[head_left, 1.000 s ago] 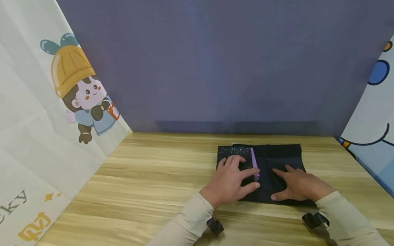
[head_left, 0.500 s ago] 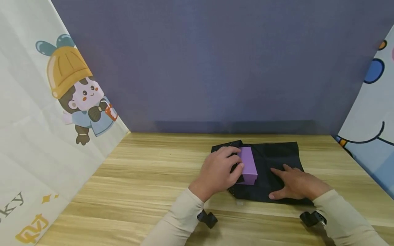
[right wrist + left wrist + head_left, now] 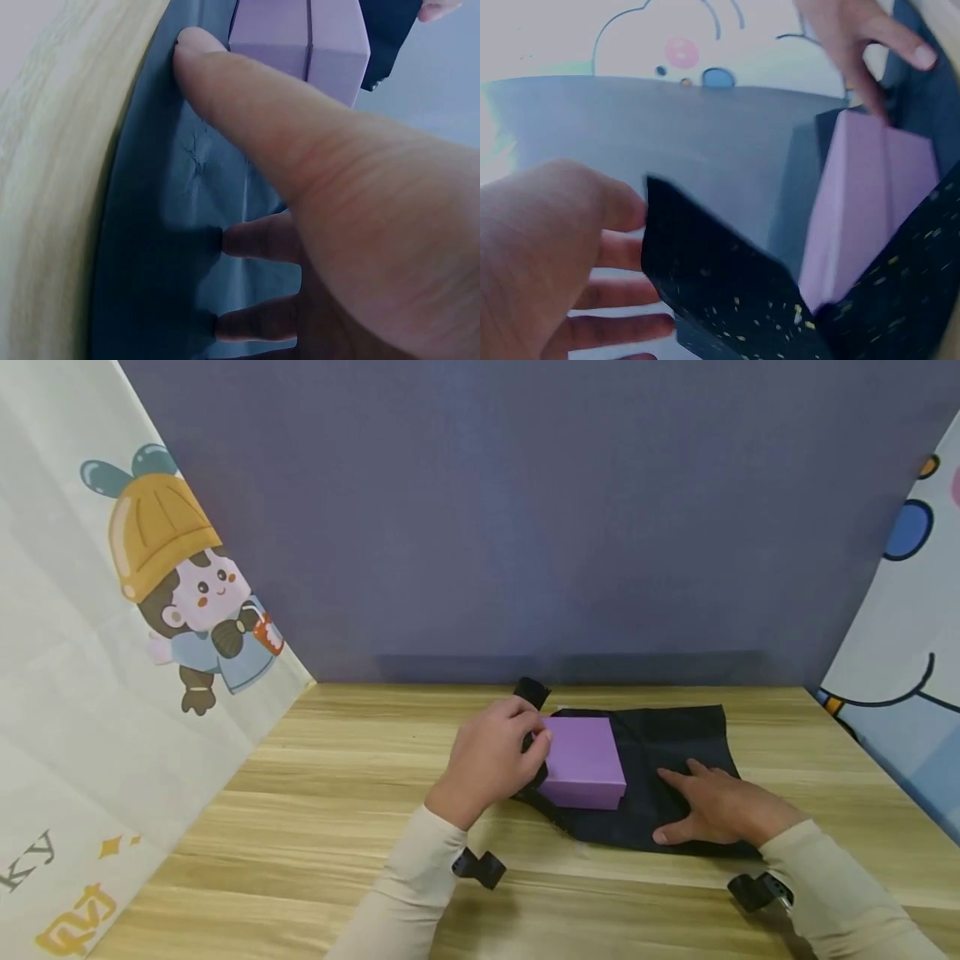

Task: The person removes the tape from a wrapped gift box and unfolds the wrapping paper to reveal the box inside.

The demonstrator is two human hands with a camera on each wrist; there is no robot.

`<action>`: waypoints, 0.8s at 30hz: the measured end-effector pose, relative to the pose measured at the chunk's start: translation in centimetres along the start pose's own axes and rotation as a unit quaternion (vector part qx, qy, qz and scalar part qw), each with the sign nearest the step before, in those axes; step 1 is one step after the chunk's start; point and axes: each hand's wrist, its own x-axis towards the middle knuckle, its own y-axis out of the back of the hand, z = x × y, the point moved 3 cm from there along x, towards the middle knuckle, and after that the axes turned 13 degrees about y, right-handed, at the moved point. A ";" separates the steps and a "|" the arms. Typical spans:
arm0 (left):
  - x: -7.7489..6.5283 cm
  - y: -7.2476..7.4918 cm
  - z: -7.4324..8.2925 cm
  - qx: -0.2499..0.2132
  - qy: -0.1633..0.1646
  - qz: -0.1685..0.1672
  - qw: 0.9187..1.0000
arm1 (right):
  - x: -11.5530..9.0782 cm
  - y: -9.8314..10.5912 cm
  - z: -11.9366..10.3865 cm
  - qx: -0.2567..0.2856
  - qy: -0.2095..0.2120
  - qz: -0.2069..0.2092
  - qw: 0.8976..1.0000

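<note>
A purple lidded box [image 3: 583, 750] sits on a sheet of black wrapping paper [image 3: 667, 731], its top uncovered. My left hand [image 3: 491, 762], at the box's left side, pinches the edge of a raised paper flap between thumb and fingers. In the left wrist view that flap [image 3: 712, 274] shows gold and white specks on one face and stands away from the box. My right hand [image 3: 723, 807] rests on the plain black part of the paper, right of the box, with fingers and thumb spread. The right wrist view shows its thumb near the box's corner.
Everything lies on a wood-grain table [image 3: 360, 777]. A grey-blue panel [image 3: 480, 527] rises behind its back edge. Printed cloths flank it, a cartoon child [image 3: 202, 602] on the left one. Each wrist wears a small black device [image 3: 480, 867].
My left hand has folded the speckled flap back to the left, first baring a strip of the purple box, then its whole top. The right hand has stayed on the paper.
</note>
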 end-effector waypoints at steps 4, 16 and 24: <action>0.2 1.2 -1.1 0.025 0.049 -0.040 0.998 | 0.0 0.1 0.0 0.000 0.000 0.000 1.000; 0.3 4.9 -4.9 0.071 0.231 -0.221 0.945 | 0.1 -0.1 0.0 0.006 -0.005 -0.002 1.000; -0.6 5.6 -7.1 0.076 0.266 -0.312 0.909 | 0.0 0.0 -0.1 0.006 -0.010 -0.001 1.000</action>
